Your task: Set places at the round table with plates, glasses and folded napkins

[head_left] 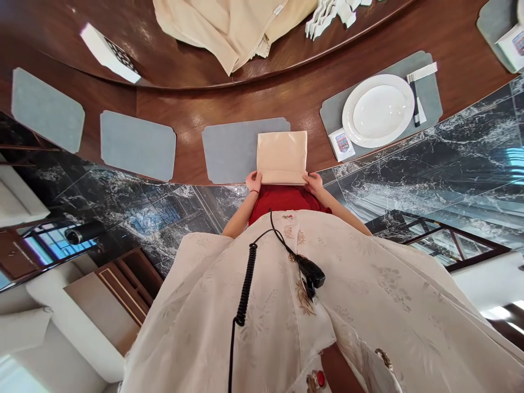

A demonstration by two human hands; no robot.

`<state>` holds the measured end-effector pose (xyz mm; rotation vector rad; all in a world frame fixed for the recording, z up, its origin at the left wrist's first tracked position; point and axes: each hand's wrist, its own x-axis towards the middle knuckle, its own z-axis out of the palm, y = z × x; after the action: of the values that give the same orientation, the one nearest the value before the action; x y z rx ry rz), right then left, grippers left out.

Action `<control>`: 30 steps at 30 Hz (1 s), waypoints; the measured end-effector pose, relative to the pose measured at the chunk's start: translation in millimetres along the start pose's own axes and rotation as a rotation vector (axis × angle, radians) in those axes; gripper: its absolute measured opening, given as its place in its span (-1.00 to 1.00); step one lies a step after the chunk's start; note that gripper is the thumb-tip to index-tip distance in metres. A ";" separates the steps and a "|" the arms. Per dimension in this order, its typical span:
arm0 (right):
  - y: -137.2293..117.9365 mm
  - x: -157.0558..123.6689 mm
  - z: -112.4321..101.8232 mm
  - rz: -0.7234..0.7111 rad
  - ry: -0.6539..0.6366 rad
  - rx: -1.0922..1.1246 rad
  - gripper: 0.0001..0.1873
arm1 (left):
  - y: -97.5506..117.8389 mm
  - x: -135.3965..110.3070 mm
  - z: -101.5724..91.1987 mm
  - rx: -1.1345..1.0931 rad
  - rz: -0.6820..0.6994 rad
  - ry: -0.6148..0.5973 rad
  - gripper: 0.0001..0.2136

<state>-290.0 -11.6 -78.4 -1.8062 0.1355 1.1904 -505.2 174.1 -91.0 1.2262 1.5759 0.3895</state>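
The left hand [254, 181] and right hand [314, 182] held a folded beige cloth [281, 153] in a narrow, pinching grip at its eight- and four-o'clock corners. Flat and nearly square, it overlapped the three-o'clock side of a gray mat [231, 150] at the near edge of the table [188, 103]; brown wood stretched toward twelve, stacked white plates [379, 111] at two.
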 end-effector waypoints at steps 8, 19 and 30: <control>-47.7 -26.8 -30.2 0.253 -0.396 0.112 -0.72 | 21.3 5.4 -44.4 -0.154 -0.245 -0.285 -0.54; -61.3 -19.4 -29.9 -0.424 -0.111 -0.299 -0.76 | 58.1 16.7 -58.7 -0.155 0.036 -0.456 -0.71; -69.3 -9.1 -37.0 -0.663 -0.084 -0.379 -0.70 | 61.4 25.3 -44.8 -0.286 -0.233 -0.680 -0.77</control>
<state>-233.1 -4.0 -24.0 -1.8912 -0.7290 0.8361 -510.8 235.9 -40.3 0.8180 1.0133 0.0277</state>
